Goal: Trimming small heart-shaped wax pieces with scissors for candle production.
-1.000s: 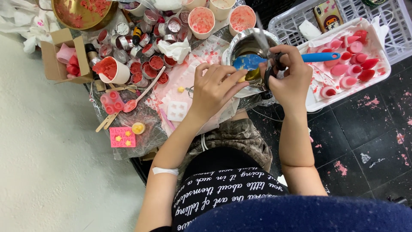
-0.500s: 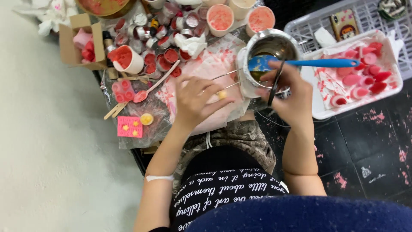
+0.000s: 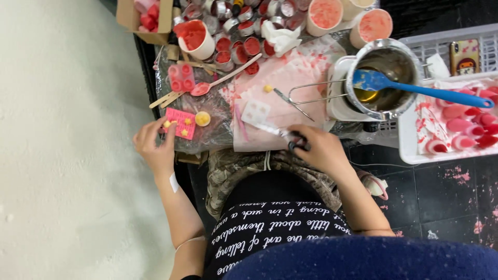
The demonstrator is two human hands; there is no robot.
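Note:
My left hand (image 3: 153,146) rests at the table's near left edge, its fingertips pinching the left side of a small pink square mould (image 3: 182,124) dotted with tiny yellow shapes. A round yellow piece (image 3: 202,119) lies just right of that mould. My right hand (image 3: 322,151) is closed around a thin clear syringe (image 3: 270,128) whose tip points left over the stained pink sheet (image 3: 290,72), close to a small white mould (image 3: 256,111). Behind it stands a metal pot (image 3: 363,56) of yellow liquid with a blue spatula (image 3: 415,87) lying in it.
A white tray (image 3: 410,155) of red and pink moulds sits to the right, and a phone (image 3: 464,57) lies in a white basket behind it. Paper cups (image 3: 196,39), several small tins, a cardboard box (image 3: 136,15), a spoon (image 3: 223,78) and wooden sticks crowd the back.
Both hands left the pot and came down to the near edge. The left hand swung left to the pink mould. The right hand now grips the syringe, and the view has shifted.

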